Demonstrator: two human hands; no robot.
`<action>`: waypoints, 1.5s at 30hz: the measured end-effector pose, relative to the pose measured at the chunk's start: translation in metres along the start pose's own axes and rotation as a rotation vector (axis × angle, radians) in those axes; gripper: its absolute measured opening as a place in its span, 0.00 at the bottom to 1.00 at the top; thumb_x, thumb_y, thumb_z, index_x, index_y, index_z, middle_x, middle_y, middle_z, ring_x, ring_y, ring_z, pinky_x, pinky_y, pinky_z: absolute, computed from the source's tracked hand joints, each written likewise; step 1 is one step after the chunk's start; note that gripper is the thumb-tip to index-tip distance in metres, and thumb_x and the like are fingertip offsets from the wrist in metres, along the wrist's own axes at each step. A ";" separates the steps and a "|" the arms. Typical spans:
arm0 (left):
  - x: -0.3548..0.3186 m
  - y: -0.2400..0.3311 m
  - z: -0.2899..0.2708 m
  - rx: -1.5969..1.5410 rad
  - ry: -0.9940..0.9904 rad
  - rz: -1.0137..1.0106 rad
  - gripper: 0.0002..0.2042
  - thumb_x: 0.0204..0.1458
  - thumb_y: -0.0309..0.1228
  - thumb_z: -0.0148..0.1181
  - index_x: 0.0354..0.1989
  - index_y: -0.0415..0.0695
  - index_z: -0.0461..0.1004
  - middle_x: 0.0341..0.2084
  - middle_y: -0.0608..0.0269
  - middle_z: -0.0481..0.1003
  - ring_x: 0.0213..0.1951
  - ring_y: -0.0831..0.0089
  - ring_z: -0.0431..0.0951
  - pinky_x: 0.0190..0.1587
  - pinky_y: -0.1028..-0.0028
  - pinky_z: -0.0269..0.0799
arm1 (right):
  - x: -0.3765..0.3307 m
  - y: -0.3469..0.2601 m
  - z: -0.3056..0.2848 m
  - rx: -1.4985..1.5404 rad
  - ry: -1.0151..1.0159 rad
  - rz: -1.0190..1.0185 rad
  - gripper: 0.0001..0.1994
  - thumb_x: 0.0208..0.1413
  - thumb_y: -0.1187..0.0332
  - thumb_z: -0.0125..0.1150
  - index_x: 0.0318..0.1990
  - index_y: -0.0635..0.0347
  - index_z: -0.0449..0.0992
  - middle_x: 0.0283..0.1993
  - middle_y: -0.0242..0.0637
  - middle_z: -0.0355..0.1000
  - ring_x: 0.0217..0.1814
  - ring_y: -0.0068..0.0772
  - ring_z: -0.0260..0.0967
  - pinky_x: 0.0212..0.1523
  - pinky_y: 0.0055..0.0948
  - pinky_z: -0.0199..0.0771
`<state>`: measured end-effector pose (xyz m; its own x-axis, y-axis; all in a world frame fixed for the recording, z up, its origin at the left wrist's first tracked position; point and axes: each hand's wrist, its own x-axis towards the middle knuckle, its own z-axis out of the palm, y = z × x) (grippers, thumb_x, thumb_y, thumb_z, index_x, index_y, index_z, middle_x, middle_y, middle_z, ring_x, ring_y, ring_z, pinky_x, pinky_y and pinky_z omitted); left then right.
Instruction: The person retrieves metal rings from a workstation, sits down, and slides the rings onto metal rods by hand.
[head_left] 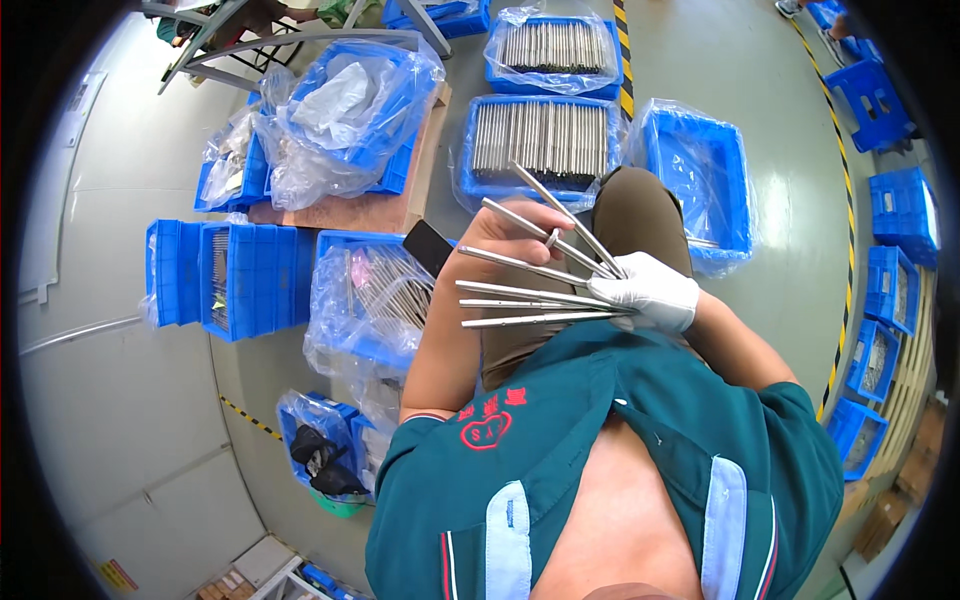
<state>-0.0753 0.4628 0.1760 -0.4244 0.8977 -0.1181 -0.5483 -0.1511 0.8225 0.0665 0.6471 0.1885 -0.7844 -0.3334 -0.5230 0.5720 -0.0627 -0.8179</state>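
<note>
Several slim silver metal rods [520, 292] fan out to the left from my right hand [650, 291], which wears a white glove and is closed around their ends. My bare left hand [512, 232] is among the upper rods, its fingers bent and closed on one of them. A small shiny metal piece [553, 238] shows at its fingertips; whether it is a ring or a loose part I cannot tell. The rods are held above my lap, over a brown trouser leg [640, 215].
Ahead stand blue crates [540, 194] lined with clear plastic and packed with upright rods. A bag-lined blue crate [735, 190] is at my right knee. Left of me, another crate [345, 345] holds loose rods. Bagged crates rest on a wooden pallet [425, 165]. Stacked crates [265, 285] stand farther left.
</note>
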 end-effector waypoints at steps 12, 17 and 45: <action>0.009 0.020 -0.040 0.235 0.173 0.300 0.23 0.50 0.39 0.61 0.46 0.32 0.70 0.28 0.62 0.73 0.29 0.78 0.71 0.34 0.81 0.66 | 0.000 0.018 -0.005 0.101 -0.087 0.033 0.20 0.54 0.49 0.56 0.26 0.57 0.68 0.15 0.29 0.60 0.15 0.16 0.53 0.16 0.19 0.49; 0.010 0.016 -0.046 0.161 0.123 0.241 0.22 0.48 0.38 0.63 0.45 0.32 0.71 0.30 0.63 0.75 0.29 0.80 0.74 0.33 0.82 0.70 | 0.003 0.019 -0.004 0.106 -0.126 0.012 0.19 0.54 0.49 0.57 0.26 0.57 0.67 0.15 0.29 0.61 0.15 0.17 0.53 0.16 0.19 0.50; 0.096 -0.027 0.022 -0.633 0.315 0.144 0.20 0.58 0.45 0.47 0.47 0.41 0.68 0.48 0.53 0.70 0.49 0.63 0.71 0.54 0.59 0.66 | -0.018 0.033 -0.057 -0.138 0.212 -0.202 0.24 0.46 0.47 0.60 0.32 0.63 0.70 0.29 0.40 0.69 0.34 0.34 0.66 0.38 0.33 0.65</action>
<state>-0.0853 0.5626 0.1548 -0.6590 0.7036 -0.2659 -0.7434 -0.5552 0.3730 0.0854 0.7049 0.1575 -0.9198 -0.1226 -0.3729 0.3727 0.0256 -0.9276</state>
